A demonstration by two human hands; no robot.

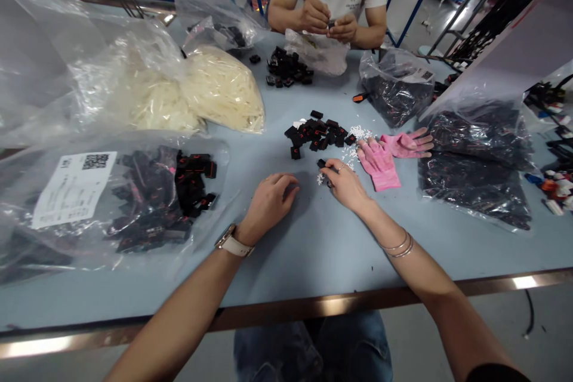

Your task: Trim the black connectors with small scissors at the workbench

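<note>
My right hand (341, 182) pinches a small black plastic connector housing (321, 163) between thumb and fingers, low over the table. Small white plastic pieces (351, 155) lie scattered beside and beyond it. To the left, my left hand (272, 197) rests near the tabletop with fingers curved and a gap to the thumb; nothing shows in it. Just past both hands is a loose pile of black connector housings (320, 133), some with orange-red parts. A pair of pink gloves (379, 166) lies right of my right hand.
On the left are an open clear bag of black connectors (147, 203) and a bag of cream-coloured pieces (224, 89). Bags of dark parts (474, 185) sit at right. Opposite, a co-worker's hands (329, 21) hold a small dark part near another black pile (289, 67).
</note>
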